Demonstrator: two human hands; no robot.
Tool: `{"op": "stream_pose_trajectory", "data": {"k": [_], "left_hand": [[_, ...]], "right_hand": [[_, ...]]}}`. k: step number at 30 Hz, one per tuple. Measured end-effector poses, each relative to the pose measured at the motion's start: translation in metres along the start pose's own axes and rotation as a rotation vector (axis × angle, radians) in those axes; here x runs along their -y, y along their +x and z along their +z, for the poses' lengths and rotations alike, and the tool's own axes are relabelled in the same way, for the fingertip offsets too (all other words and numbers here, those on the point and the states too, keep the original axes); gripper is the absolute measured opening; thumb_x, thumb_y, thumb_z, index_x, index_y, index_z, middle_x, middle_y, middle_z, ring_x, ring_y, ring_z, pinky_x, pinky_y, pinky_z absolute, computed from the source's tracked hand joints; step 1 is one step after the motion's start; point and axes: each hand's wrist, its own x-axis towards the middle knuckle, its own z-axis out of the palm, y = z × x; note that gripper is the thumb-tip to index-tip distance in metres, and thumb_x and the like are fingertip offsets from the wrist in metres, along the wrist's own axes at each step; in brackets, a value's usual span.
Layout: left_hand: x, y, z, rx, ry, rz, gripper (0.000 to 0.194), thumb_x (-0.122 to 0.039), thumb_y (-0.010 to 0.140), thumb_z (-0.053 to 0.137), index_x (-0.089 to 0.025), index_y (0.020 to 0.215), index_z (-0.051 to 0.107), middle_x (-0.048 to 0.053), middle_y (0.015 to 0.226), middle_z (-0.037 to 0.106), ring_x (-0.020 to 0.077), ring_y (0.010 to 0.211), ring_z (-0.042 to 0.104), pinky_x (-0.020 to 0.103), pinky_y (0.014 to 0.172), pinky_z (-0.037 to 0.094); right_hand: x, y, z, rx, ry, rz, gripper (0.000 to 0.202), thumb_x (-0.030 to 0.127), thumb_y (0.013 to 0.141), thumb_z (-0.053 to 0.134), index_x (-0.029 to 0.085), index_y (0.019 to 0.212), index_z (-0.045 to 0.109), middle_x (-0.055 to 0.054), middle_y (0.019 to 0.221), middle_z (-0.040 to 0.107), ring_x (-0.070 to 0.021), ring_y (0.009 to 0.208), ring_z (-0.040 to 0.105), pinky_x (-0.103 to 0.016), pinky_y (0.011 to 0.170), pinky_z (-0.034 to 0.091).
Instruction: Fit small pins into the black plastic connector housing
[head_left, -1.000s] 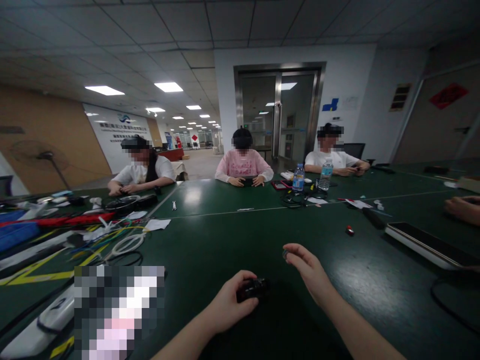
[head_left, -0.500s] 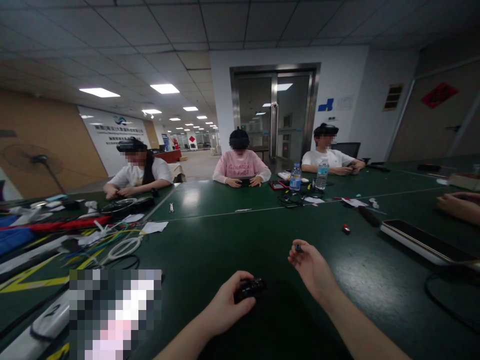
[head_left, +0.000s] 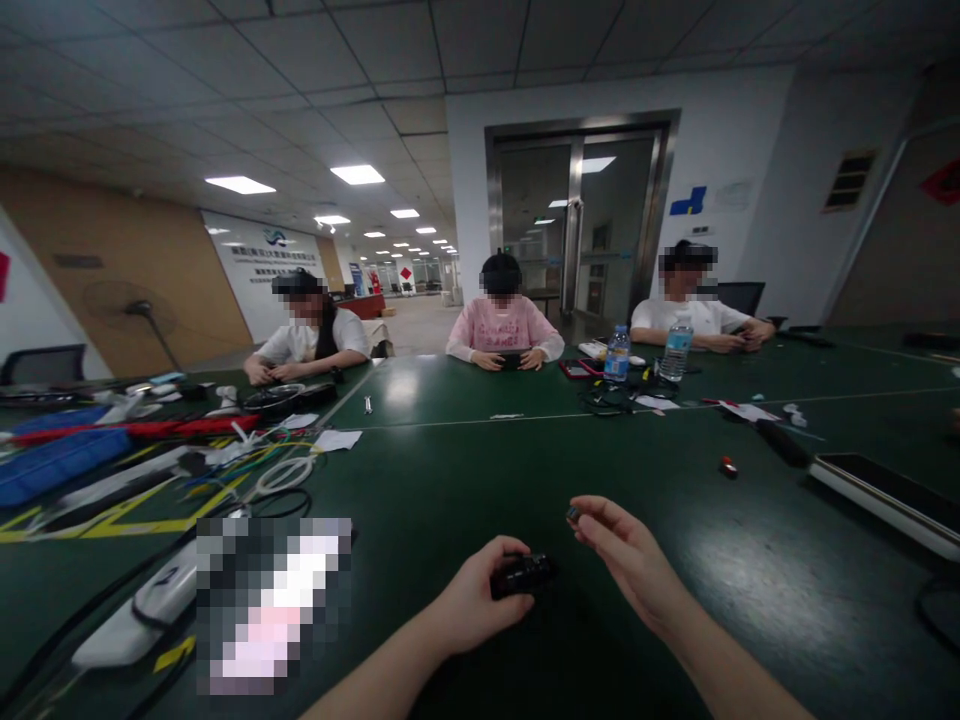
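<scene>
My left hand (head_left: 476,600) is closed around a small black object (head_left: 532,573) with a glossy surface, held low over the green table (head_left: 420,500). Thumb and fingers grip its left end; its exact kind is not clear. To the right and slightly farther out, my right hand (head_left: 634,560) pinches a tiny dark piece (head_left: 572,514) between thumb and fingertips. This piece is too small to name, and it is apart from the black object.
A power strip (head_left: 142,610), coiled white cable (head_left: 285,477) and blue tray (head_left: 67,468) lie left. A small red item (head_left: 727,467) and a white-edged device (head_left: 885,500) are right. Water bottles (head_left: 617,355) stand farther back. Three people sit opposite.
The head view has turned a little to the left. My right hand has come nearer to the black object, its fingers turned more toward it. My left hand keeps its grip.
</scene>
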Motion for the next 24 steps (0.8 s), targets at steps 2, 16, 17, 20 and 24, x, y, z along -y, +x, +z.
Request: {"op": "stream_pose_trajectory", "data": {"k": [2, 16, 17, 20, 24], "left_hand": [[-0.001, 0.000, 0.000, 0.006, -0.003, -0.009, 0.044, -0.016, 0.073, 0.061, -0.020, 0.114, 0.045, 0.006, 0.106, 0.059, 0.0192, 0.092, 0.058, 0.033, 0.078, 0.046], [0.003, 0.003, 0.001, -0.031, -0.036, 0.062, 0.042, -0.016, 0.073, 0.063, -0.018, 0.112, 0.048, 0.005, 0.104, 0.059, 0.0182, 0.093, 0.057, 0.033, 0.082, 0.046], [0.004, 0.003, 0.001, -0.030, -0.034, 0.060, 0.042, -0.016, 0.072, 0.063, -0.017, 0.111, 0.049, 0.005, 0.103, 0.059, 0.0181, 0.093, 0.057, 0.033, 0.081, 0.046], [0.006, 0.003, 0.002, -0.028, -0.027, 0.044, 0.042, -0.017, 0.072, 0.064, -0.018, 0.111, 0.049, 0.005, 0.102, 0.059, 0.0179, 0.091, 0.058, 0.032, 0.079, 0.047], [0.009, 0.004, 0.003, -0.051, 0.035, 0.035, 0.041, -0.018, 0.071, 0.065, -0.017, 0.110, 0.050, 0.004, 0.098, 0.059, 0.0179, 0.089, 0.058, 0.032, 0.079, 0.047]], "right_hand": [[0.002, -0.003, 0.004, 0.069, -0.085, -0.014, 0.036, 0.046, 0.069, 0.069, 0.023, 0.097, 0.065, -0.006, 0.096, 0.066, -0.0238, 0.095, 0.059, -0.039, 0.085, 0.046], [0.002, -0.010, 0.013, 0.429, -0.731, -0.133, 0.017, 0.024, 0.078, 0.060, 0.028, 0.093, 0.065, -0.003, 0.112, 0.058, -0.0229, 0.107, 0.053, -0.038, 0.094, 0.040], [0.002, -0.010, 0.013, 0.436, -0.734, -0.135, 0.017, 0.023, 0.078, 0.059, 0.028, 0.094, 0.065, -0.003, 0.112, 0.058, -0.0227, 0.106, 0.053, -0.038, 0.094, 0.040], [0.001, -0.010, 0.013, 0.445, -0.761, -0.147, 0.018, 0.022, 0.079, 0.058, 0.028, 0.095, 0.064, -0.003, 0.113, 0.058, -0.0220, 0.107, 0.053, -0.037, 0.094, 0.040], [-0.001, -0.011, 0.013, 0.480, -0.819, -0.153, 0.020, 0.021, 0.079, 0.057, 0.026, 0.097, 0.063, -0.003, 0.114, 0.057, -0.0212, 0.108, 0.052, -0.036, 0.095, 0.040]]}}
